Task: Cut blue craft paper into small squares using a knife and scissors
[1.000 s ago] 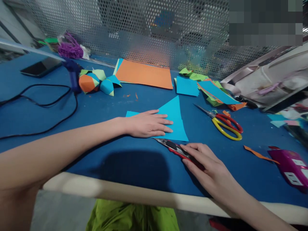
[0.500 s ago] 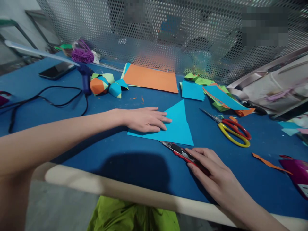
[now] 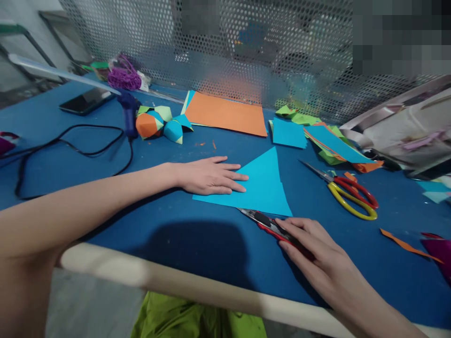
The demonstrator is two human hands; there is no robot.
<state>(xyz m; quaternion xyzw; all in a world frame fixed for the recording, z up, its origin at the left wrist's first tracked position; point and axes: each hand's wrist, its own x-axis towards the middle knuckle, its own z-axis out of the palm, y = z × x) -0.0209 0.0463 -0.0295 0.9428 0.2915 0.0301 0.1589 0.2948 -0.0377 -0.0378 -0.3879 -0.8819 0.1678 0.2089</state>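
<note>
A blue folded sheet of paper (image 3: 264, 188), roughly triangular, lies on the blue tabletop (image 3: 197, 244). My left hand (image 3: 214, 176) rests flat on its left part with the fingers spread. In my right hand (image 3: 317, 253) is a red and black utility knife (image 3: 269, 224), held low over the table. Its blade tip is at the paper's near edge; whether it is inside the fold I cannot tell. Right of the paper lie scissors (image 3: 352, 192) with one red and one yellow handle, the blades pointing away to the left.
Behind stand a stack of orange sheets (image 3: 227, 114), small blue squares (image 3: 289, 133) and folded paper shapes (image 3: 150, 124). At left are a glue gun (image 3: 129, 112) with its cord, a phone (image 3: 86, 101) and purple string (image 3: 123, 77). A perforated metal screen (image 3: 225, 56) closes the back.
The view has shifted slightly, so the table things sit a little further right. My left hand stays on the paper, and the knife stays at its near edge in my right hand.
</note>
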